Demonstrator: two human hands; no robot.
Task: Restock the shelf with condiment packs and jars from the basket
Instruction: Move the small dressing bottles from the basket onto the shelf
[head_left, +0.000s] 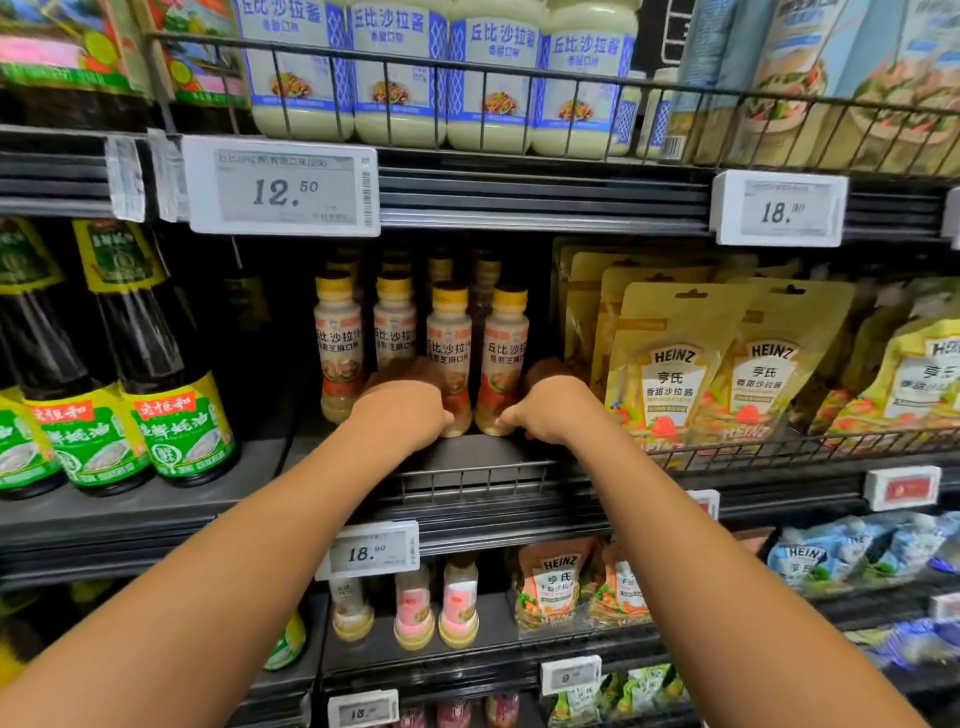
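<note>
Several yellow-capped sesame dressing bottles stand in rows on the middle shelf (467, 457). My left hand (402, 408) grips the lower part of the front bottle (449, 343), thumb at its base. My right hand (553, 402) grips the neighbouring front bottle (506, 348) from the right, thumb touching its base. Both bottles stand upright near the shelf's front. The fingers of both hands are partly hidden behind the bottles. The basket is out of view.
Dark oyster-sauce bottles (161, 374) stand to the left. Yellow Heinz pouches (727, 364) fill a wire rack on the right. Mayonnaise jars (447, 78) sit above behind a wire rail. Price tags (283, 187) hang on the shelf edges. Lower shelves hold small bottles and pouches.
</note>
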